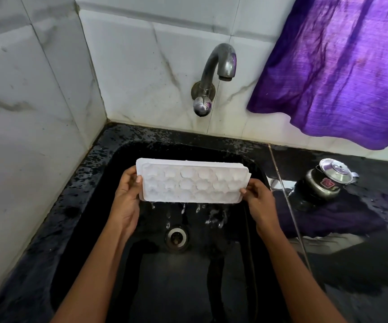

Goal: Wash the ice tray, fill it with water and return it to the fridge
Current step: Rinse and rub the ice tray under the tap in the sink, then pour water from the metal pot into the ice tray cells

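A person stands at a black stone sink [88,183] set in a corner of white tiled wall [36,89]. Their left hand [127,194] grips the left short end of a white ice tray [193,183], thumb on the face and fingers curled behind. The tray is held over the basin, tipped so its near long edge is lowest. Water streams off that edge toward the drain [176,236] below, so the tilt seems meant to empty rinse water. The white glare makes it hard to tell whether the pockets or their undersides face the camera. The wall tap [221,64] above shows no stream. The right hand [258,201] pinches the tray's right end, steadying it level across. Further right, a small steel pot [323,180] with a lid sits on the wet counter [375,229], under a hanging purple cloth [340,66].
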Demonstrator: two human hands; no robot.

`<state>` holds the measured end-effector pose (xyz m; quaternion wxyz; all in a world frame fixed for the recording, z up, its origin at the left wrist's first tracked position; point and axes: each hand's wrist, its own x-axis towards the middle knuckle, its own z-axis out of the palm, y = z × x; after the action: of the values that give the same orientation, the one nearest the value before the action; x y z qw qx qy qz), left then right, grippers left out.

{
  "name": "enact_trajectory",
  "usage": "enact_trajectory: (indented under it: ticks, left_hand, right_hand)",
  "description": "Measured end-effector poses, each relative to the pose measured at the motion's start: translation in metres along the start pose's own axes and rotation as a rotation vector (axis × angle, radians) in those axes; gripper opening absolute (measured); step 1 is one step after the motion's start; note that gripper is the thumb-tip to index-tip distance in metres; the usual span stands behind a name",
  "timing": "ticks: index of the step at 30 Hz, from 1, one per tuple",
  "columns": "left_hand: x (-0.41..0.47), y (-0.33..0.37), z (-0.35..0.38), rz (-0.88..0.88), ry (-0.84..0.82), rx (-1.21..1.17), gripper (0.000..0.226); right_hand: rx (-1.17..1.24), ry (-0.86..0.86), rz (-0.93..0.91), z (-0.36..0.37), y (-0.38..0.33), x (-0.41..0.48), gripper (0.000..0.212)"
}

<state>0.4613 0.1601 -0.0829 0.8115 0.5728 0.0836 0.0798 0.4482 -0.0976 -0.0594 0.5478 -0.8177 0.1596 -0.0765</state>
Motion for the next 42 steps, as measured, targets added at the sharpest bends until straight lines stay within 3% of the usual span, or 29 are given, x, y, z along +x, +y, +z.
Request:
enact_trajectory:
  ticks: [8, 14, 16, 19, 24, 30, 42]
  left_hand:
    - [0.004, -0.005, -0.007, 0.023, -0.107, -0.149, 0.030]
    - [0.003, 0.001, 0.000, 0.006, -0.105, -0.192, 0.055]
    - [0.000, 0.002, 0.007, -0.001, -0.102, -0.178, 0.049]
    - [-0.008, 0.006, 0.024, 0.031, -0.088, -0.138, 0.007]
    - [-0.022, -0.004, 0.043, 0.074, 0.048, 0.018, 0.023]
    - [-0.049, -0.015, 0.081, 0.033, 0.122, 0.052, 0.025]
    - [-0.105, -0.064, 0.179, -0.124, 0.158, 0.075, 0.027]
  right_hand:
    - [-0.028, 0.060, -0.106, 0.004, 0.001, 0.002, 0.017]
    - [-0.011, 0.128, -0.178, -0.003, -0.003, 0.008, 0.043]
    - [0.016, 0.141, -0.179, -0.007, -0.002, 0.010, 0.044]
    - [0.047, 0.167, -0.149, -0.018, 0.002, 0.014, 0.037]
    - [0.097, 0.142, -0.145, -0.040, 0.011, 0.016, 0.025]
    - [0.158, 0.078, -0.041, -0.083, 0.031, 0.013, 0.043]
    - [0.065, 0.071, 0.219, -0.200, 0.081, 0.021, 0.031]
